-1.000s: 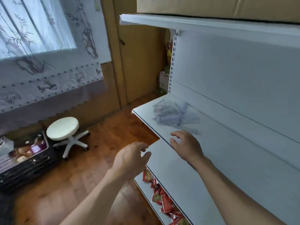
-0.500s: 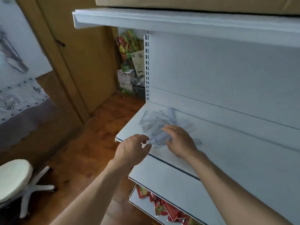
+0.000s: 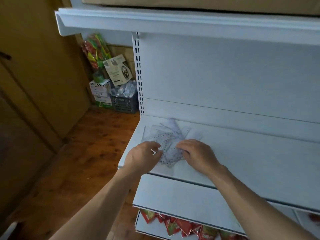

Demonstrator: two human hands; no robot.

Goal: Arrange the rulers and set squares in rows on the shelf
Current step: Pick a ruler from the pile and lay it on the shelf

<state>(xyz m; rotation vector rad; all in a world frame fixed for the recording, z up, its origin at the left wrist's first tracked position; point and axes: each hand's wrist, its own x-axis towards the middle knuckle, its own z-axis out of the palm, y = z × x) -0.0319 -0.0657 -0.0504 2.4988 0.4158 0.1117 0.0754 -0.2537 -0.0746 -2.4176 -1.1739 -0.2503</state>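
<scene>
A loose pile of clear plastic rulers and set squares point(image 3: 168, 137) lies jumbled at the left end of the white shelf point(image 3: 251, 158). My left hand point(image 3: 142, 155) lies on the pile's left side with its fingers bent down onto the pieces. My right hand point(image 3: 196, 151) lies on the pile's right side, fingers curled over the near pieces. Whether either hand grips a piece is hidden by the fingers. Both hands cover the near part of the pile.
A second white shelf point(image 3: 181, 196) juts out below, and red snack packets point(image 3: 174, 226) fill the one under it. Another shelf point(image 3: 155, 23) hangs overhead. Left of the unit are a dark crate point(image 3: 123, 103), boxes and a wooden floor point(image 3: 83, 153).
The view swung from the room toward the shelf. Both hands moved forward onto the pile; the left hand, earlier off the shelf edge, now lies on the pieces.
</scene>
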